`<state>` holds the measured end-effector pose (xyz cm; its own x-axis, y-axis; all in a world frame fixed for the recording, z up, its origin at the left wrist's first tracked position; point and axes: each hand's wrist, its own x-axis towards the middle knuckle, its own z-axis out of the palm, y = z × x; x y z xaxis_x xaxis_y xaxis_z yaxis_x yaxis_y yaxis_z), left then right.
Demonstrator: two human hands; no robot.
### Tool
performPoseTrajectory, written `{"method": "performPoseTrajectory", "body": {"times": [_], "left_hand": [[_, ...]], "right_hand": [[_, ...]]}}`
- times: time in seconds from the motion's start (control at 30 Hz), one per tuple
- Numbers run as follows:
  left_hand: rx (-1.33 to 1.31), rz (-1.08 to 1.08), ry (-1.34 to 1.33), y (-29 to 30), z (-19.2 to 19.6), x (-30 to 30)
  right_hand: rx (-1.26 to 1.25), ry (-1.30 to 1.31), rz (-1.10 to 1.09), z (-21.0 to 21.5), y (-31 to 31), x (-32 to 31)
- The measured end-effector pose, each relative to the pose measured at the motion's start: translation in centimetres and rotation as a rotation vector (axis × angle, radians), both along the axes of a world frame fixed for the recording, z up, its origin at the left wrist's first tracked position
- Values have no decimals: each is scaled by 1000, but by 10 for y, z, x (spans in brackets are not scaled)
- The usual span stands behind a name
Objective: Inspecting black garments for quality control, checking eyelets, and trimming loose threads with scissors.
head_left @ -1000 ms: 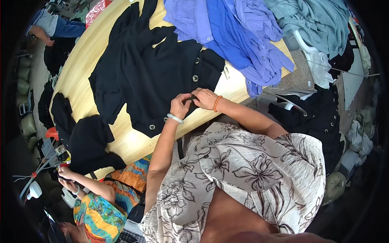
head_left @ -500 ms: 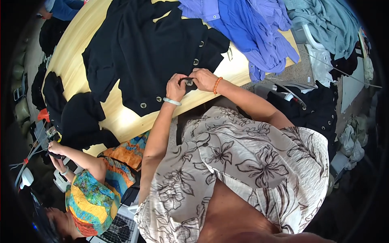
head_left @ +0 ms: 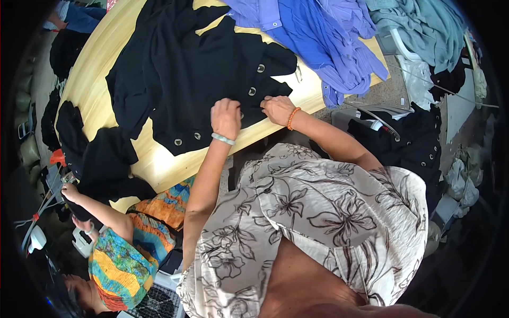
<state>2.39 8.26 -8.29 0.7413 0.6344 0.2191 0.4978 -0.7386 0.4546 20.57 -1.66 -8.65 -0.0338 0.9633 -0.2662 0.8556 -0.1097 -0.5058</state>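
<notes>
Round fasteners (head_left: 252,91) are set along the black garment (head_left: 196,74) — its edge pinched by the right hand (head_left: 277,110), the left hand (head_left: 226,117) curled there, grip hidden — remainder unclear.

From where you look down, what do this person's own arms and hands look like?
The left hand is ungloved, with a smooth, pale bangle at its wrist. The right hand, also ungloved, has an orange beaded bracelet. Short, off-white sleeves with a dark plant print leave both forearms bare.
</notes>
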Motion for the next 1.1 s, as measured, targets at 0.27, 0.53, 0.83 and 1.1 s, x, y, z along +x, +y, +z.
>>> {"method": "performPoseTrajectory", "body": {"times": [0.27, 0.53, 0.83, 1.1], "left_hand": [[-157, 16, 141, 7, -27, 55], [-829, 52, -168, 10, -51, 46], [-1281, 71, -274, 22, -42, 43], [-938, -102, -189, -8, -26, 27]], "right_hand": [[122, 99, -46, 10, 1, -4], [151, 188, -173, 8, -1, -6], [222, 144, -181, 25, 10, -1], [111, 172, -60, 4, 2, 10]]}}
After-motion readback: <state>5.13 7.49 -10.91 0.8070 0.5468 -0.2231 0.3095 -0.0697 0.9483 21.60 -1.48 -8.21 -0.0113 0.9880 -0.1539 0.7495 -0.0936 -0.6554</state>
